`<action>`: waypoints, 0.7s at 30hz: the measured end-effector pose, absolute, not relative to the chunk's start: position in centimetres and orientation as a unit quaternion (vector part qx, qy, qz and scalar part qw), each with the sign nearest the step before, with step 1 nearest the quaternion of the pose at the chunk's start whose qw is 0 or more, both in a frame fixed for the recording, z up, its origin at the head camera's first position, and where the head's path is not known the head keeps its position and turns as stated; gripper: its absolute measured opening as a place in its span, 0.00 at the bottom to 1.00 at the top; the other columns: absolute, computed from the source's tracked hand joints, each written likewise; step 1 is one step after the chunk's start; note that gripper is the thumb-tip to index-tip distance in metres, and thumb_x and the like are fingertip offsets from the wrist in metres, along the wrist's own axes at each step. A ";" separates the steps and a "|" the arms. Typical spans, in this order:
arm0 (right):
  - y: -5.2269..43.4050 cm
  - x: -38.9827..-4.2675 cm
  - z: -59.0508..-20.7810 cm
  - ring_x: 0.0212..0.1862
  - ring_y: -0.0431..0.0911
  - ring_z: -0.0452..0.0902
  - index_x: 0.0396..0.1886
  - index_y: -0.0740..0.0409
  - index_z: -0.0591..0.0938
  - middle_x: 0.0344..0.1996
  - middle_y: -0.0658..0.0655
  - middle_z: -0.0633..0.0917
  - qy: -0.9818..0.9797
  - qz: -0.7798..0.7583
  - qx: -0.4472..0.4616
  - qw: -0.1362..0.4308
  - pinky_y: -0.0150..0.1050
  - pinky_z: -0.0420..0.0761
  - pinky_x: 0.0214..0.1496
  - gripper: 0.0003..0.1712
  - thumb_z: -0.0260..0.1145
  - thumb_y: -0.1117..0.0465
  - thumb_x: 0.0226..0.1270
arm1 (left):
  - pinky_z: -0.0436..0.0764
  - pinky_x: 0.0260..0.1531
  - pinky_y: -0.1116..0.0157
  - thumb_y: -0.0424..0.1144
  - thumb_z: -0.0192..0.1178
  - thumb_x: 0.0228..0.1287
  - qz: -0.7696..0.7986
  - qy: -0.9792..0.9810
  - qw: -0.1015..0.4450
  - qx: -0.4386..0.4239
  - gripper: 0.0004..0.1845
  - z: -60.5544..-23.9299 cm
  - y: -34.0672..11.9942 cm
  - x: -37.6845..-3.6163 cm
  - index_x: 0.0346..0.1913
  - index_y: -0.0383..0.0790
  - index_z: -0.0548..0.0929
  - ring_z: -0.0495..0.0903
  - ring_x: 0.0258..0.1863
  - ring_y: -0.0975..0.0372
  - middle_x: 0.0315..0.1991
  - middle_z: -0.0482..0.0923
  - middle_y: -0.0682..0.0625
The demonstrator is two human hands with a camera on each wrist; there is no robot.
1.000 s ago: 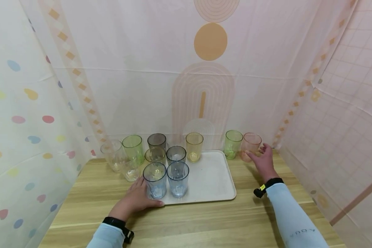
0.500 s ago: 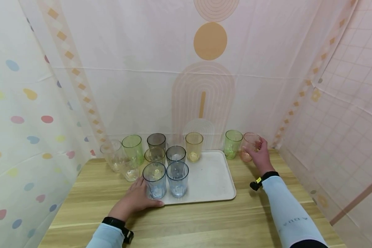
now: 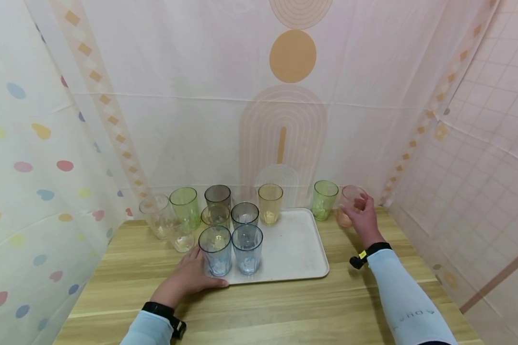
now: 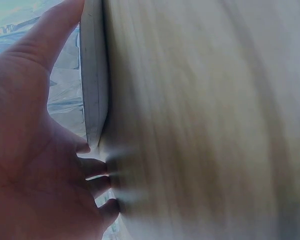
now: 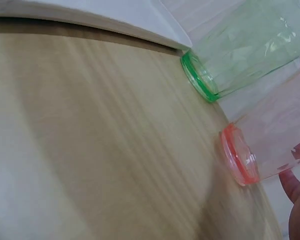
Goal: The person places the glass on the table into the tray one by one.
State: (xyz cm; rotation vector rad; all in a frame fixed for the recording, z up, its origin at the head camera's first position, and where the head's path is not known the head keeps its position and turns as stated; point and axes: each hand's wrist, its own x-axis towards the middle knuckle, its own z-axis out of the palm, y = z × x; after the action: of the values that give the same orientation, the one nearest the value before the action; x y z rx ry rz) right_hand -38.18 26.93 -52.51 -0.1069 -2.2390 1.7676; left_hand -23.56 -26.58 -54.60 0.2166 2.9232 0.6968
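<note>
At the tabletop's far right edge, the right hand (image 3: 359,216) curls round the upright pink cup (image 3: 350,205), just right of a green cup (image 3: 324,199); the left hand (image 3: 189,278), fingers relaxed, rests against the tray (image 3: 300,249).

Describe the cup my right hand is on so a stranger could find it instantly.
Start at the white tray on the wooden table. Right of it, by the back curtain, two cups stand off the tray. Yours is the pink cup, rightmost, beside the green cup, gripped by the right hand.
</note>
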 end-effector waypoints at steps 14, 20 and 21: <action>24.9 -34.9 -51.9 0.72 0.55 0.70 0.84 0.58 0.57 0.73 0.65 0.73 -0.774 0.613 -0.003 0.159 0.41 0.70 0.67 0.50 0.79 0.55 0.75 | 0.54 0.80 0.27 0.77 0.82 0.45 0.232 0.968 0.057 0.077 0.84 -54.3 -26.6 -23.4 0.86 0.20 0.49 0.52 0.82 0.24 0.84 0.47 0.17; 22.2 -33.8 -51.6 0.73 0.58 0.70 0.84 0.59 0.58 0.72 0.67 0.74 -0.765 0.628 0.025 0.140 0.46 0.70 0.69 0.51 0.80 0.59 0.73 | 0.53 0.80 0.28 0.78 0.80 0.45 0.229 0.968 0.061 0.078 0.85 -54.6 -26.6 -23.5 0.86 0.20 0.48 0.51 0.83 0.24 0.84 0.46 0.18; 21.6 -33.7 -51.6 0.73 0.58 0.70 0.83 0.59 0.59 0.72 0.67 0.74 -0.766 0.627 0.028 0.137 0.48 0.70 0.70 0.50 0.80 0.60 0.73 | 0.53 0.80 0.28 0.79 0.80 0.45 0.229 0.968 0.061 0.078 0.85 -54.6 -26.6 -23.5 0.86 0.20 0.48 0.51 0.83 0.24 0.84 0.46 0.18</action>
State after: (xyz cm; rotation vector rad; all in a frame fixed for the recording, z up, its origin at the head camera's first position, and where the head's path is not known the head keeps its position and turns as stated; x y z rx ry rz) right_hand -33.66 21.62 -51.64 0.0824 -2.2177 1.8159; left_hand -23.54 -26.62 -54.59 0.2351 2.9284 0.6939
